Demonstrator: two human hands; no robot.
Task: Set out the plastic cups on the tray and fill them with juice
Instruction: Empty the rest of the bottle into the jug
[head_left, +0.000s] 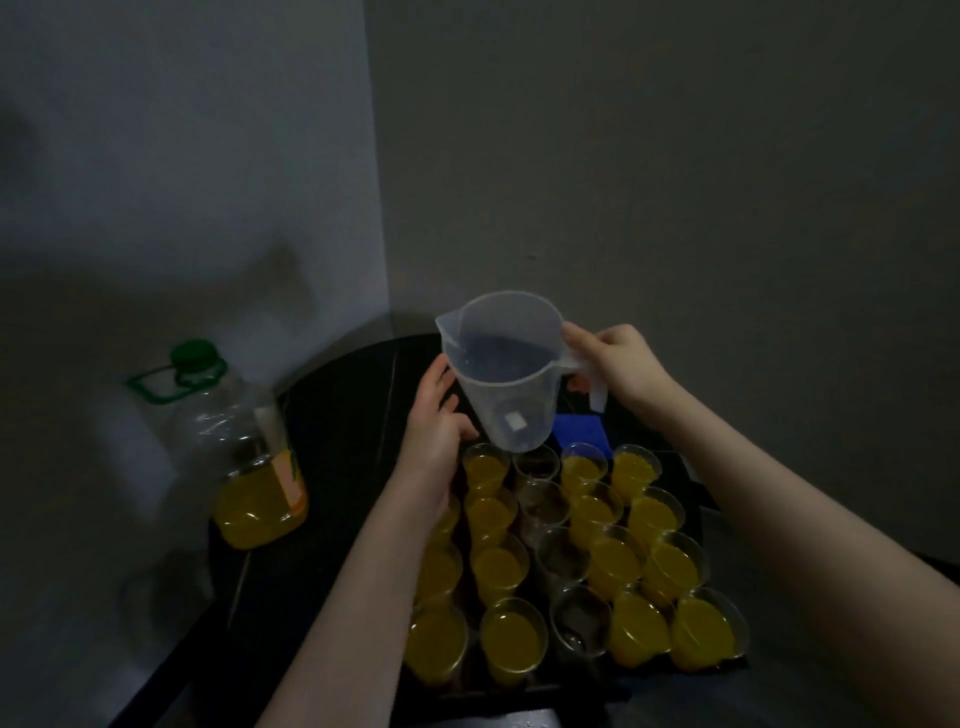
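1. The plastic cups (563, 551) already stand on the dark tray (691, 478) in the lower middle of the frame, in about five columns running from near to far.
2. Most of them hold yellow juice. One column near the middle, about four cups, looks empty: the empty cup at the far end (536, 464), two more behind it toward the viewer, and the nearest empty cup (579, 621).
3. So I judge that the setting out is done and the filling is mostly done; only this middle column is left.
4. The clear measuring jug (506, 371) is in the centre of the frame, above the far end of the tray. It is upright or only a little tilted, and I see almost no juice inside, so it probably needs a refill before more pouring.
5. The juice bottle (244, 457) with the green cap (193, 354) stands on the black counter (332, 415) at the left of the frame, well apart from the tray. Juice remains only in its lower part.
6. The grip of the right hand (615, 366): the fingers are curled around the handle of the jug and carry it.
7. The grip of the left hand (434, 423): the fingers are fairly straight and relaxed, just beside the lower left side of the jug. It grasps nothing; whether it touches the jug wall I cannot tell.
8. A small blue object (579, 431) lies beyond the far cups; what it is I cannot tell.
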